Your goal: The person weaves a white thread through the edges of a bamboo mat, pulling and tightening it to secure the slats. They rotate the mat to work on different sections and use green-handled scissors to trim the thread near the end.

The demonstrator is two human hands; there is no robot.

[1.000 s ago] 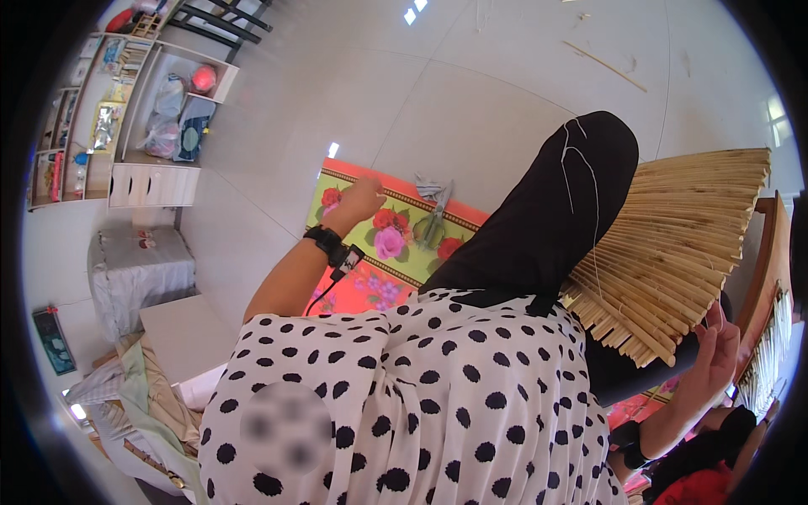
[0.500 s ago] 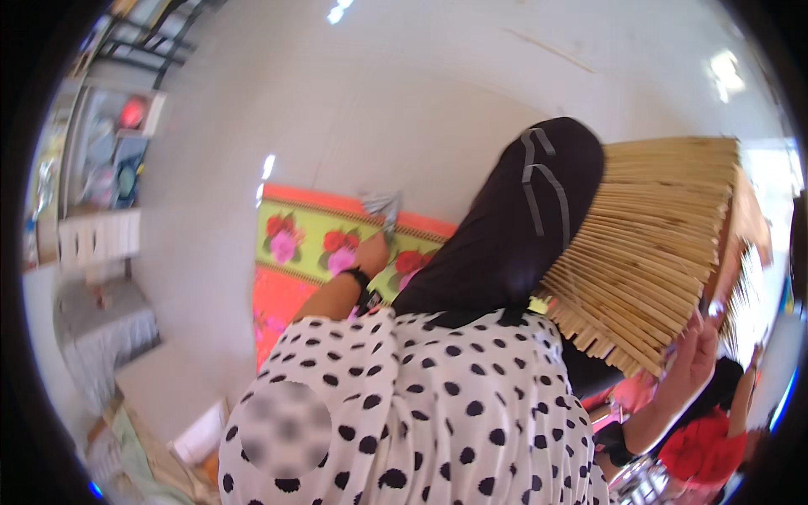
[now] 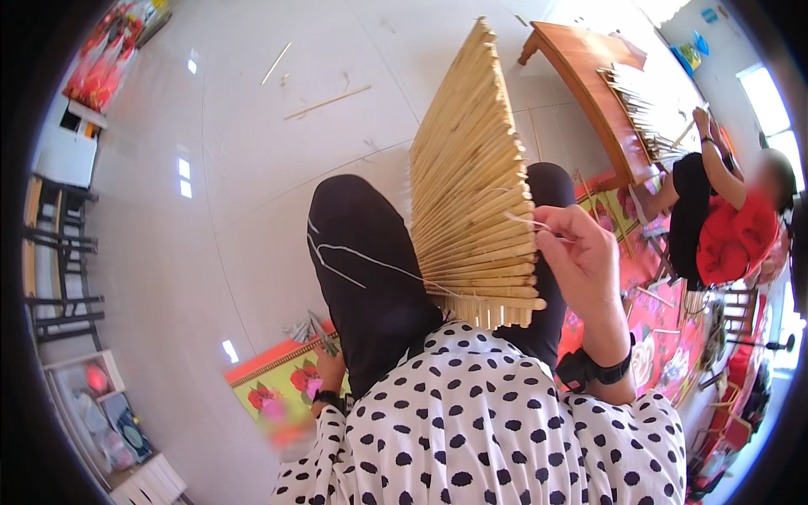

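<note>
A panel of pale reed stalks [image 3: 471, 168], laid side by side and fanning outward, stands on edge between my knees. My right hand [image 3: 581, 257] is beside its right edge, thumb and finger pinching a thin white string [image 3: 526, 220] that runs to the stalks. Another length of white string [image 3: 362, 254] trails over my left thigh to the panel's lower end. Low on the left, partly behind my left knee, my left hand [image 3: 331, 369] is closed around a grey piece [image 3: 313, 330] whose kind I cannot make out, above the flowered mat [image 3: 269, 383].
A wooden table [image 3: 581, 80] at the far right bears another bundle of stalks [image 3: 644, 109], where a person in red [image 3: 736, 236] works. Loose stalks [image 3: 328, 101] lie on the pale floor. Black-framed furniture [image 3: 63, 252] and a shelf [image 3: 93, 396] line the left.
My view has swung right. The panel now stands upright between my knees, its face turned more edge-on. My right hand has moved up along its edge and pinches the string; the left keeps the grey piece.
</note>
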